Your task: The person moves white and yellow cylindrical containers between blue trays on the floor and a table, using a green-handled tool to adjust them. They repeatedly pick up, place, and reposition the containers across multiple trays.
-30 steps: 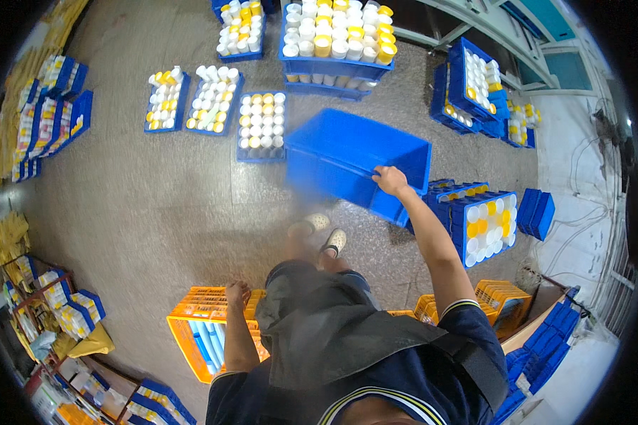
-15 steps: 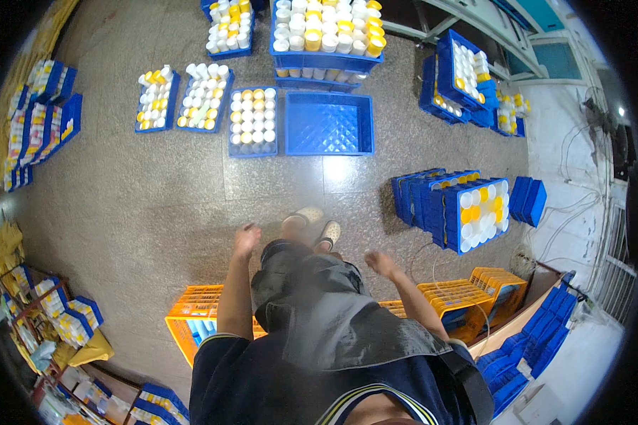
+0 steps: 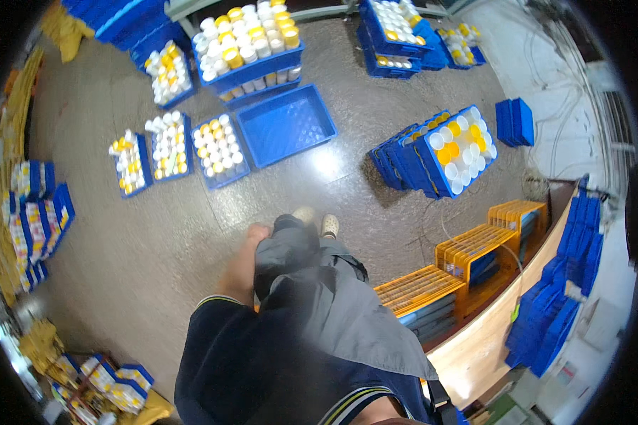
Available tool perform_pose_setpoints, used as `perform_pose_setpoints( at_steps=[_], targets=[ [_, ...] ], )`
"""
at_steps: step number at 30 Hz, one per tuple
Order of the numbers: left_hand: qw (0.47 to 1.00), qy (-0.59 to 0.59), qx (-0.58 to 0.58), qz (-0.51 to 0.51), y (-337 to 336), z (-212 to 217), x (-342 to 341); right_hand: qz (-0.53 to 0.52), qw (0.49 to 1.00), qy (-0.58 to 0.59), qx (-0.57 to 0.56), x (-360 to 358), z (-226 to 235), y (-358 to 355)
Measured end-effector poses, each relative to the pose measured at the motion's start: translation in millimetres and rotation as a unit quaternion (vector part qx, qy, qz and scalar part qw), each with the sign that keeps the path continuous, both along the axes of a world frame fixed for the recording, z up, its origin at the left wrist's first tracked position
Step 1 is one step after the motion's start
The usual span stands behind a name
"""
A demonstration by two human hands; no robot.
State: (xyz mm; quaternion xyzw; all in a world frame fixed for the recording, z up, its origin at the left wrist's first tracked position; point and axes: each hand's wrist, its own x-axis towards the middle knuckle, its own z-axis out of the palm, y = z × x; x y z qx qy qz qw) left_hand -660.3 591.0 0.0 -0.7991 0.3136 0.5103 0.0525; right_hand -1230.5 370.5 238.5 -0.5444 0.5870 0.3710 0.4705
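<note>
Since a second ago you have let go: the empty blue plastic crate (image 3: 286,125) now sits on the floor, right of the filled crate (image 3: 218,150). Your left hand (image 3: 254,235) hangs beside your thigh, grip unclear; your right is hidden. Placement looks done.

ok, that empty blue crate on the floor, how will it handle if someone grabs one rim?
The empty blue crate looks like rigid moulded plastic with a gridded base, so probably stiff and light. Wide and shallow, it seems unlikely to tip. On the glossy floor it would likely slide easily when pushed. Only the left hand shows, holding nothing.
</note>
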Motion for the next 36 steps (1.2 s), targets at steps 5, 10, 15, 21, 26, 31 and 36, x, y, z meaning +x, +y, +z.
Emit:
perform_pose_setpoints(
  at_steps=[5,10,15,21,26,31,36],
  targets=[
    [0.978,-0.080,-0.189,-0.039,-68.0,57.6,17.2,-0.105,0.991,-0.079,-0.035,34.8,-33.6,36.3],
    [0.966,-0.063,-0.233,0.094,-145.6,137.7,-5.3,-0.158,0.979,-0.116,-0.058,60.0,-52.2,42.7],
    [0.961,-0.060,-0.270,0.030,-153.6,176.9,-30.8,-0.170,0.977,-0.118,-0.055,58.2,-53.1,43.2],
    [0.983,-0.068,-0.168,0.041,-117.0,169.5,-11.6,-0.089,0.989,-0.117,0.004,66.6,-47.2,8.9],
    [0.885,-0.096,-0.242,0.387,-34.8,128.0,1.5,0.090,0.983,-0.128,0.097,124.8,-27.2,-33.4],
    [0.800,-0.235,-0.269,0.482,76.1,76.1,76.0,0.382,0.901,-0.159,0.129,283.1,-15.2,-58.6],
    [0.772,-0.166,-0.204,0.578,222.0,21.0,198.0,0.048,0.913,-0.362,-0.183,550.0,-39.2,-34.2]
  ],
)
